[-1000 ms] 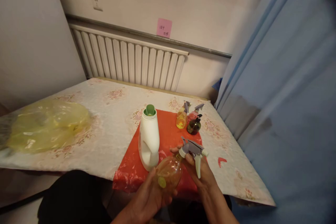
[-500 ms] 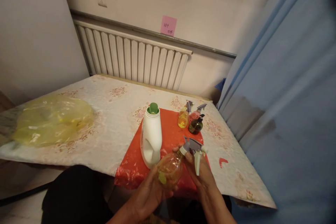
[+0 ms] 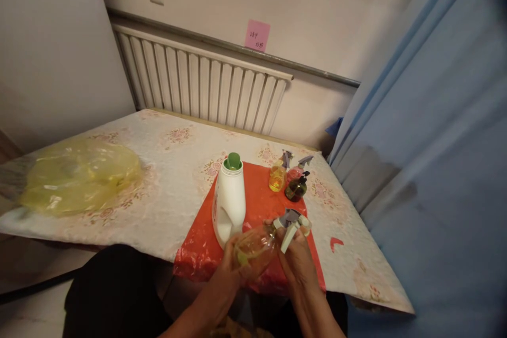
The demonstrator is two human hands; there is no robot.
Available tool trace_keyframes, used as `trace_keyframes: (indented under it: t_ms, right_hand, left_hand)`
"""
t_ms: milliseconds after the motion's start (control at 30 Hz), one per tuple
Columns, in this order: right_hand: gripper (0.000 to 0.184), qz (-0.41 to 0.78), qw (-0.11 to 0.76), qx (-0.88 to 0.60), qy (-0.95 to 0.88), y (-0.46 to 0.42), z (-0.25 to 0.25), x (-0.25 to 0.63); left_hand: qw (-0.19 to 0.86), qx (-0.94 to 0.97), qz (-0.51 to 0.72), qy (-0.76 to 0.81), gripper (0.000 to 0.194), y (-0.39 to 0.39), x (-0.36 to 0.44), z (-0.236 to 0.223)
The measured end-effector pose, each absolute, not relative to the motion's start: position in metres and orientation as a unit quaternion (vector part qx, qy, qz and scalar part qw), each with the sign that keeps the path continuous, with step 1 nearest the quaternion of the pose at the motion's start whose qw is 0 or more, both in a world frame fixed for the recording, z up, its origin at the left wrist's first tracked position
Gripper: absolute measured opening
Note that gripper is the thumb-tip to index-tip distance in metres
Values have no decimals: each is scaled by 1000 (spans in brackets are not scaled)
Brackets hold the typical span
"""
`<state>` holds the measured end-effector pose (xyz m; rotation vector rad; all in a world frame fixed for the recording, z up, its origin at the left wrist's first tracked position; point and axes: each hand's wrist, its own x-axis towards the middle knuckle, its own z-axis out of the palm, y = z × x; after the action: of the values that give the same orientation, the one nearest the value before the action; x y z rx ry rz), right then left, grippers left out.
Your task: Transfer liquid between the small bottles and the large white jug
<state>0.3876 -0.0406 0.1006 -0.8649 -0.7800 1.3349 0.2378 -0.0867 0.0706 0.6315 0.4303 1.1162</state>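
A clear spray bottle [image 3: 259,245] lies tilted between my two hands, above the near edge of a red plastic sheet [image 3: 257,198]. My left hand [image 3: 229,274] is wrapped round the bottle's body from below and the left. At the neck, my right hand [image 3: 295,251] grips just under the grey and white trigger head [image 3: 292,222]. Just beyond my left hand a white jug [image 3: 230,200] stands upright, its handle facing me and a green spout in its open mouth.
Farther back on the sheet stand a yellow spray bottle [image 3: 277,177], a pink spray bottle [image 3: 295,173] and a dark green bottle [image 3: 295,188]. A yellow plastic bag [image 3: 81,177] lies at left on the flowered tablecloth [image 3: 178,169]. A blue curtain [image 3: 428,158] hangs at right.
The trigger head has turned, with its white lever now pointing down and left. My right hand has shifted round the neck. The jug and standing bottles have stayed put.
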Motion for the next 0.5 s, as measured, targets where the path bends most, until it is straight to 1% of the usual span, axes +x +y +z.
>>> trace_keyframes:
  t_ms: [33, 67, 100, 200, 233, 367, 500]
  right_hand:
    - [29, 582, 632, -383, -340, -40, 100, 387]
    - [29, 583, 629, -386, -340, -40, 100, 386]
    - [29, 585, 628, -385, -339, -40, 100, 386]
    - [29, 593, 637, -364, -332, -40, 99, 388]
    - [28, 595, 641, -355, -331, -40, 99, 389]
    - [32, 598, 637, -354, -333, -41, 98, 394]
    - [32, 593, 637, -368, -328, -41, 94, 399]
  left_hand:
    - [773, 296, 522, 204, 76, -87, 238, 71]
    - [774, 294, 526, 198, 79, -86, 238, 72]
    - [781, 287, 524, 185, 76, -86, 238, 74]
    - [822, 253, 493, 132, 52, -83, 236, 82]
    - [833, 241, 483, 119, 49, -83, 235, 83]
    - [857, 220, 452, 116, 50, -81, 229, 82]
    - [843, 249, 451, 152, 49, -82, 229, 73]
